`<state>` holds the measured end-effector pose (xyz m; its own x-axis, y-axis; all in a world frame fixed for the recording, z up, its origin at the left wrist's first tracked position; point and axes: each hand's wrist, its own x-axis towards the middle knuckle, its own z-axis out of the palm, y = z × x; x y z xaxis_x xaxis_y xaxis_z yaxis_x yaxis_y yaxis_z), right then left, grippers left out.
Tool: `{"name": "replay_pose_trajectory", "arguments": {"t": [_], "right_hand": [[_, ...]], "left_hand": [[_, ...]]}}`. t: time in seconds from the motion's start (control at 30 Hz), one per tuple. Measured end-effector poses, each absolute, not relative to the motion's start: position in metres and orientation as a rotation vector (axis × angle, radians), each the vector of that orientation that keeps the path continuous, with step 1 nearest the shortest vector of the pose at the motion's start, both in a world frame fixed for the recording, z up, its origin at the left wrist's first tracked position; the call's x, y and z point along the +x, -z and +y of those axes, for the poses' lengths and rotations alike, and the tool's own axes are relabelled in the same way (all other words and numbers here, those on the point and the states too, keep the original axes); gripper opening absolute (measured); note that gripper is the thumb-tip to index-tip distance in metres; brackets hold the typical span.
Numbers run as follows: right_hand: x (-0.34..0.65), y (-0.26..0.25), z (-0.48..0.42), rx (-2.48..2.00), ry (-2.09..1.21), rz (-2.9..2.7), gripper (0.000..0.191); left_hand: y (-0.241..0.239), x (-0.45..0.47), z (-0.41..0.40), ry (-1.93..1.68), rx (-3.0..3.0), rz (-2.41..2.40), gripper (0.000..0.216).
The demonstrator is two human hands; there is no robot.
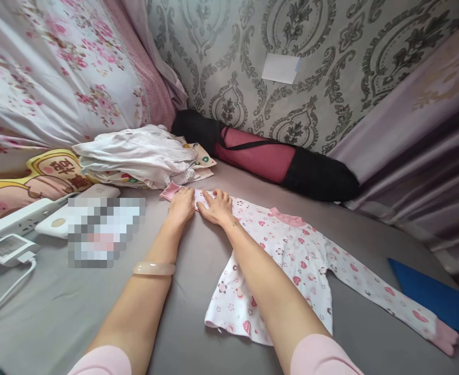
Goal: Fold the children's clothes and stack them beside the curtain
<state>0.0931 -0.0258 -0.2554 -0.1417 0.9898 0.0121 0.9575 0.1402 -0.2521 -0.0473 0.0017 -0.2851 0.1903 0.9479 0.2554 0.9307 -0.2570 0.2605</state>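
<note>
A small white long-sleeved top (292, 260) with pink hearts and pink cuffs lies spread flat on the grey bed sheet (190, 333). My left hand (181, 204) and my right hand (216, 206) rest side by side on its far sleeve, near the pink cuff (170, 190). Both palms face down with the fingers laid flat on the fabric. A pale bangle (153, 269) circles my left wrist. The other sleeve stretches toward the lower right, ending in a pink cuff (446, 339).
A stack of folded white clothes (136, 153) sits just beyond my hands. Behind it lies a pink and black rolled bag (276, 159) against the patterned wall. At the left are a floral pillow (58, 73), a cartoon cushion (26, 182), a power strip (18, 221) and a charger (9, 250). Blue cloth (436, 299) lies right.
</note>
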Motion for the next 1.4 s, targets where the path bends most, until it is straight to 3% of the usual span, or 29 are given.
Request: {"name": "replay_pose_trajectory", "arguments": {"t": [0.3, 0.47, 0.53, 0.63, 0.83, 1.03, 1.23, 1.4], "right_hand": [[0.094, 0.266, -0.028, -1.884, -0.204, -2.188, 0.051], [0.114, 0.247, -0.023, -1.764, -0.556, -2.226, 0.054], [0.134, 0.237, -0.034, -1.73, -0.503, -2.19, 0.056], [0.172, 0.229, -0.067, -1.873, -0.262, -2.052, 0.056], [0.235, 0.243, -0.12, -2.233, -0.236, -1.913, 0.065], [0.246, 0.266, -0.114, -2.311, -0.252, -1.871, 0.07], [0.255, 0.267, -0.113, -2.158, -0.387, -1.827, 0.068], [0.278, 0.253, -0.134, -1.786, -0.641, -1.457, 0.052]], "left_hand": [[0.288, -0.047, 0.006, -0.342, 2.488, 1.911, 0.05], [0.283, -0.05, 0.001, -0.448, 2.494, 1.852, 0.047], [0.281, -0.05, -0.002, -0.572, 2.446, 1.843, 0.045], [0.278, -0.045, -0.006, -0.717, 2.4, 1.781, 0.046], [0.277, -0.031, -0.011, -0.748, 2.514, 1.519, 0.046], [0.286, -0.026, -0.014, -0.451, 2.505, 1.468, 0.054], [0.286, -0.028, -0.016, -0.433, 2.496, 1.495, 0.053], [0.282, -0.026, -0.02, -0.465, 2.529, 1.499, 0.05]]}}
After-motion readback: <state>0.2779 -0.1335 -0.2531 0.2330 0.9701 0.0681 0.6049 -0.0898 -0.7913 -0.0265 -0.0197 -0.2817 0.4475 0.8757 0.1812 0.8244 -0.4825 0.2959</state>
